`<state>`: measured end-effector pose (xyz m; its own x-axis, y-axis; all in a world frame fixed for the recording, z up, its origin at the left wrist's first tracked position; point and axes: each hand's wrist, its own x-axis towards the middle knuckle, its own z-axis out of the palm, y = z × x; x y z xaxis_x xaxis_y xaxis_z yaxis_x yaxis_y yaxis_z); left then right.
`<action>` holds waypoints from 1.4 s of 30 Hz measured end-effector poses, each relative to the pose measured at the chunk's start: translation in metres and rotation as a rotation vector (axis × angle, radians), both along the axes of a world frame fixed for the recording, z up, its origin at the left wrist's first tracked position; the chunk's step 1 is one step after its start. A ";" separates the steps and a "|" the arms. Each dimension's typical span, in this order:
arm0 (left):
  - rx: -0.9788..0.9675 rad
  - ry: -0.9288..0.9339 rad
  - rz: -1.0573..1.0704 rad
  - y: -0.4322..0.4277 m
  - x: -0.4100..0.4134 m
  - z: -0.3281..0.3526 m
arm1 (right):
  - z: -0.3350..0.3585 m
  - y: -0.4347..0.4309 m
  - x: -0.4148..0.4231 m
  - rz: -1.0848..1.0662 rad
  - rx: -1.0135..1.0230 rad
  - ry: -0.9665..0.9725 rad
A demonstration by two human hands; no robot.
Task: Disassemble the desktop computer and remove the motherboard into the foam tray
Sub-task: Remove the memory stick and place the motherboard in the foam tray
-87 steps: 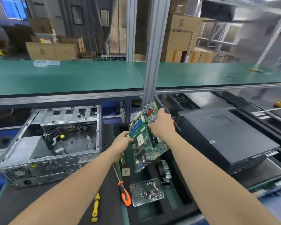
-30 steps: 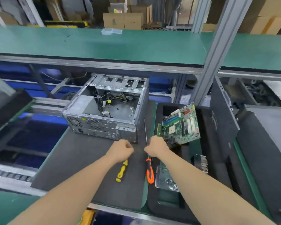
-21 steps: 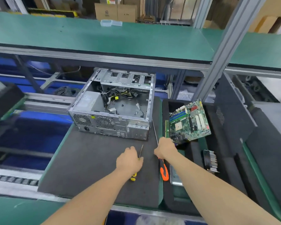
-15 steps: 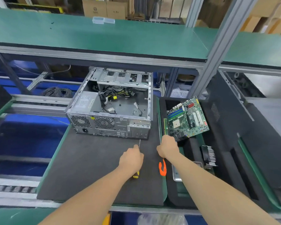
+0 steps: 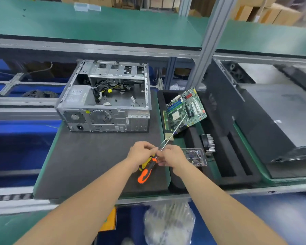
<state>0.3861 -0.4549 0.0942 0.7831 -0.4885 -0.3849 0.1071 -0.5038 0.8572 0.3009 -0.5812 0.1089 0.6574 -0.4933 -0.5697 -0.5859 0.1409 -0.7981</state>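
My left hand: grips yellow screwdriver. My right hand: pinches orange screwdriver. Motherboard: tilted in foam tray.

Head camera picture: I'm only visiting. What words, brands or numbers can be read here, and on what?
No text is legible in this picture.
Power supply label inside the computer case: print blurred.
Motherboard: markings too small to read.
White sticker on the closed computer: blurred.
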 end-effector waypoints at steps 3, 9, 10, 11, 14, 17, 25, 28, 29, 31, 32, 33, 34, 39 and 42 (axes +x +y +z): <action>0.014 -0.031 0.048 0.021 -0.021 0.004 | -0.003 0.018 -0.019 0.010 0.121 -0.072; 0.095 -0.096 0.225 0.091 -0.070 0.013 | -0.015 0.080 -0.040 0.112 0.275 -0.134; 0.116 -0.092 0.264 0.107 -0.080 0.015 | -0.018 0.093 -0.042 0.153 0.286 -0.138; 0.141 -0.096 0.311 0.123 -0.090 0.017 | -0.020 0.108 -0.045 0.195 0.295 -0.140; 0.193 -0.103 0.463 0.179 -0.125 0.019 | -0.028 0.161 -0.057 0.333 0.312 -0.128; 0.237 -0.101 0.579 0.239 -0.164 0.017 | -0.033 0.224 -0.075 0.465 0.372 -0.101; 0.427 -0.066 0.823 0.396 -0.262 -0.010 | -0.068 0.391 -0.130 0.766 0.360 0.026; 0.454 -0.007 0.865 0.437 -0.289 -0.030 | -0.091 0.442 -0.152 0.830 0.279 0.083; 0.456 0.005 0.872 0.449 -0.297 -0.037 | -0.098 0.455 -0.158 0.838 0.251 0.098; 0.464 0.022 0.878 0.467 -0.309 -0.050 | -0.111 0.477 -0.170 0.837 0.198 0.129; 0.477 0.029 0.874 0.475 -0.313 -0.057 | -0.116 0.485 -0.175 0.835 0.167 0.147; 0.492 0.032 0.873 0.483 -0.317 -0.064 | -0.122 0.492 -0.179 0.836 0.133 0.166; 0.502 0.032 0.882 0.489 -0.321 -0.071 | -0.125 0.498 -0.182 0.843 0.096 0.181; 0.496 0.040 0.932 0.513 -0.328 -0.101 | -0.136 0.511 -0.191 0.836 -0.064 0.207; 0.491 0.035 0.906 0.519 -0.327 -0.110 | -0.135 0.511 -0.191 0.798 -0.019 0.253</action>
